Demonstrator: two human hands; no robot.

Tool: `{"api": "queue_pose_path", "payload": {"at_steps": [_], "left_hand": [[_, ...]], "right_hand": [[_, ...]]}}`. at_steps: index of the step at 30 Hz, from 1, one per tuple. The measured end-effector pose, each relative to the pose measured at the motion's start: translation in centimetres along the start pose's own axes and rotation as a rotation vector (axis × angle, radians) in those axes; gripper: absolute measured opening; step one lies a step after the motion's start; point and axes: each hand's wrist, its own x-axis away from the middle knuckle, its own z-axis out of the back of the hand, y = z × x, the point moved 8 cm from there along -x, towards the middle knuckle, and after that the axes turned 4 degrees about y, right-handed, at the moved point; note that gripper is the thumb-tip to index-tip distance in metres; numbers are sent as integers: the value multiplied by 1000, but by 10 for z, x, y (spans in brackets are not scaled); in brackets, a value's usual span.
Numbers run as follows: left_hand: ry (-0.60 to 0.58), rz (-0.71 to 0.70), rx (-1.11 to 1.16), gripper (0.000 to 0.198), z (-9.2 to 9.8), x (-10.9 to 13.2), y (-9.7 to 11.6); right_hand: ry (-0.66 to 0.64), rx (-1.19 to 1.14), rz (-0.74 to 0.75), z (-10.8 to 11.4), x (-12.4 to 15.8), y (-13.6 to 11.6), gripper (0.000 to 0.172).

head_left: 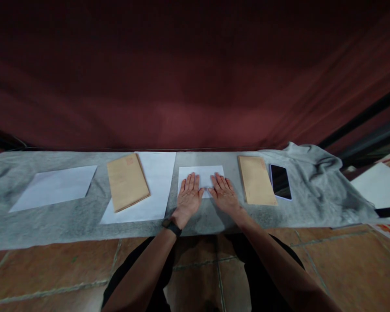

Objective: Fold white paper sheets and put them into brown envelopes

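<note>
Both left hand (pixel 187 198) and right hand (pixel 225 197) lay outstretched on white rectangular paper (pixel 204 174). It rested between long edges of grey cloth (pixel 68 225).

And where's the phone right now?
In the head view, the phone lies on the grey cloth, toward the person's right, just right of a brown paper stack.

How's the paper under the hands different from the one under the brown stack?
The small paper takes less room than the big paper. The left hand and right hand lie on the small paper; the brown stack lies on the big paper. Both are white.
</note>
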Motion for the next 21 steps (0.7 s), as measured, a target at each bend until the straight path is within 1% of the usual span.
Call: {"api": "queue_pose_path", "payload": {"at_steps": [8, 12, 14, 17, 19, 21], "left_hand": [[-15, 65, -77, 66, 7, 3, -16], [10, 77, -114, 66, 15, 3, -15], [37, 24, -97, 64, 20, 3, -5], [61, -122, -10, 59, 21, 5, 21], [51, -213, 52, 57, 16, 8, 37], [23, -289, 88, 55, 7, 12, 50]], "right_hand": [[31, 45, -52, 0, 7, 15, 63], [35, 66, -82, 1, 10, 21, 63], [33, 62, -94, 4, 8, 23, 61], [6, -5, -82, 7, 0, 20, 59], [-26, -89, -40, 6, -6, 11, 60], [-67, -177, 8, 2, -11, -1, 61]]}}
